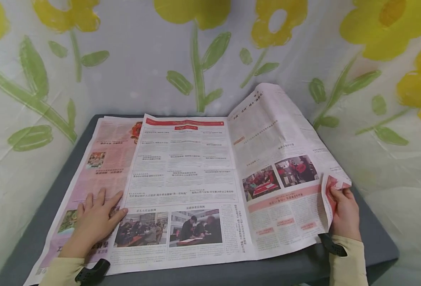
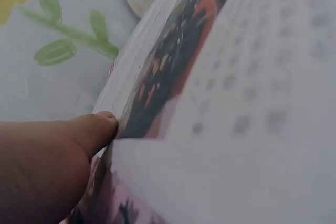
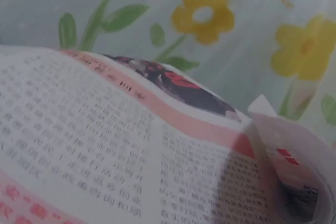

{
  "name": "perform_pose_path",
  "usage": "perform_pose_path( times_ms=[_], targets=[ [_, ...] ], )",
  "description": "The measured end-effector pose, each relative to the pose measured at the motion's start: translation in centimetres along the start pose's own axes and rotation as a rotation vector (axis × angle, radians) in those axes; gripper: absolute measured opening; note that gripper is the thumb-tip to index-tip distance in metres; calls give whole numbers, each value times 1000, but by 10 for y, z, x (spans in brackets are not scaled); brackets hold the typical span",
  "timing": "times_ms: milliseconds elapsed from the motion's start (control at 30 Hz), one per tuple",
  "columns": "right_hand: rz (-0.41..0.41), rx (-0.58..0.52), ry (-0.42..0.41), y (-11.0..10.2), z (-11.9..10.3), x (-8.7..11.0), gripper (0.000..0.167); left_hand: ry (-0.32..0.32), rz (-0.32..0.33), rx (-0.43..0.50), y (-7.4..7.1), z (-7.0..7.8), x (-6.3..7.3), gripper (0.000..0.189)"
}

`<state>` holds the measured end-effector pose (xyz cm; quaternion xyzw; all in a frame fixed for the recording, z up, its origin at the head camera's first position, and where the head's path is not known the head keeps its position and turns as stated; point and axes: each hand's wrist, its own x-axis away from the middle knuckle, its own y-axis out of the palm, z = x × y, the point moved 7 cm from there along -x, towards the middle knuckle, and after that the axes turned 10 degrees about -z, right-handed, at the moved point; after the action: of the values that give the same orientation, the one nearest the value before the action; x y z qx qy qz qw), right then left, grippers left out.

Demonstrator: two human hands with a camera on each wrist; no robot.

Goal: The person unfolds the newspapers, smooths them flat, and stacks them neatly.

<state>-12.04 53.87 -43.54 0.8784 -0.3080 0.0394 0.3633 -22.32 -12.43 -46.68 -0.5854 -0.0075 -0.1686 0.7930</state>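
A newspaper [image 1: 181, 159] lies spread over the dark table, its right-hand page [image 1: 285, 216] lifted and bowed, with the far corner raised. My left hand [image 1: 94, 222] rests with fingers spread on the pink left-hand page [image 1: 115, 147], beside the edge of the white page. In the left wrist view, the thumb [image 2: 94, 132] touches that paper edge. At the right, my right hand [image 1: 346, 214] grips the outer edge of the lifted page, which folds over at the fingers. The right wrist view shows the printed page [image 3: 105, 119] curling round at its right side [image 3: 294, 161]; the hand itself is not seen there.
The dark grey table [image 1: 371, 238] shows around the paper, with its front right corner near my right forearm. Behind and at both sides hangs a pale curtain [image 1: 124, 91] with yellow flowers and green leaves. Dark straps [image 1: 92, 272] sit at both wrists over light sleeves.
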Motion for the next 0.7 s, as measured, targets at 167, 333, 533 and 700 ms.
perform_pose_path(
  times_ms=[167,333,533,700],
  targets=[
    [87,-34,-2,-31,0,5,26,30,-4,-4,5,12,-2,69],
    [51,-104,-15,-44,0,7,31,42,6,10,6,13,-3,66],
    [38,-21,-20,-51,-3,9,44,40,-6,1,11,11,-5,56],
    [-19,236,1,-54,-12,18,68,44,-2,-11,11,12,-4,52]
  ],
)
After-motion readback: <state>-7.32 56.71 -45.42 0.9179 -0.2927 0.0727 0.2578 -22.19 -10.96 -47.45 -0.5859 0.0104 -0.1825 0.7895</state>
